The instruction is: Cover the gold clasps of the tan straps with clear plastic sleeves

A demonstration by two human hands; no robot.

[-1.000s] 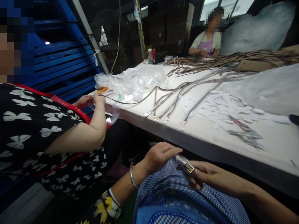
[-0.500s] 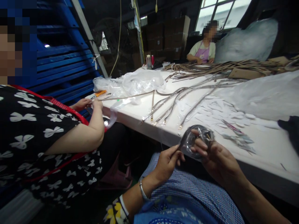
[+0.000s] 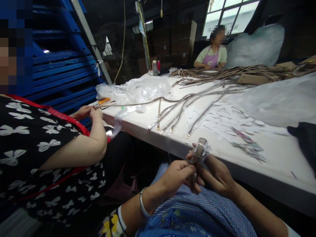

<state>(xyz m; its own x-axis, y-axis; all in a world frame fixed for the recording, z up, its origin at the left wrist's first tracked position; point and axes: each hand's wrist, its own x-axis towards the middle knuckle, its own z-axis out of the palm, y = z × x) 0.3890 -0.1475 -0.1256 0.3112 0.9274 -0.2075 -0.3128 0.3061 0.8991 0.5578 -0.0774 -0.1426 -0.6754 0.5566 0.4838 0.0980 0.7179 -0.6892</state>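
Observation:
A coiled belt point(image 3: 199, 152) with clear plastic film around it is held over my lap, at the near table edge. My right hand point(image 3: 218, 174) cradles the coil from the right, its fingers curled behind and under it. Just below the coil, my left hand point(image 3: 179, 175) pinches the lower part of the belt between thumb and fingers. What lies under my left fingertips is partly hidden. Beyond my hands, several narrow belts with gold buckles point(image 3: 188, 135) lie across the white table point(image 3: 148, 113).
White scraps point(image 3: 218, 120) and a pair of scissors point(image 3: 240, 134) lie to the right. Plastic bags point(image 3: 138, 89) and a pile of brown straps point(image 3: 222, 75) are farther back. A co-worker point(image 3: 56, 144) at left holds a strap; another person point(image 3: 211, 56) sits across the table.
The coil has turned and now looks narrower, seen nearly edge-on. My right hand has moved left and down, closer to my left hand. The camera view has shifted slightly.

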